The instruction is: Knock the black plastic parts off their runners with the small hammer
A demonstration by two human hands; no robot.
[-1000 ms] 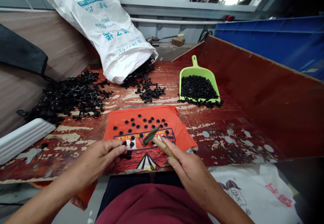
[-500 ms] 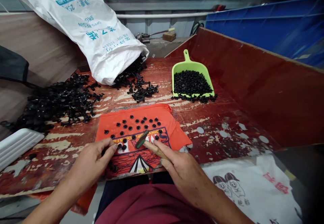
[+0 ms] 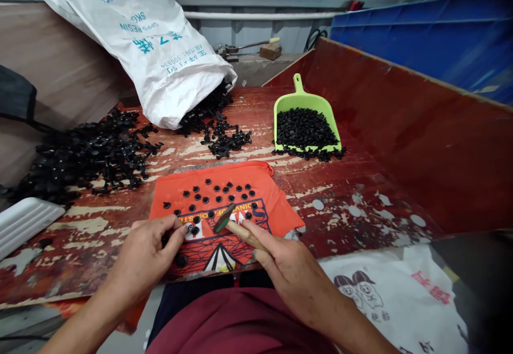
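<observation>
An orange printed cloth lies on the worn red tabletop, with several small black round pieces standing on it, each with a raised stub. At the cloth's left side, my left hand is closed in a pinch on one small black piece, whose top looks pale or shiny. Close beside it stands another black piece. My right hand is wrapped round the wooden handle of a small hammer. The hammer's dark green head hovers over the print, right of my left fingertips.
A white sack spills black parts at the back, and a larger heap lies left. A green dustpan full of black pieces stands right of centre. A red board and blue crate bound the right. A white plastic piece lies left.
The view has shifted slightly. My left fingers have tilted a little, and the pinched piece's pale top now shows. The hammer stays nearly in place.
</observation>
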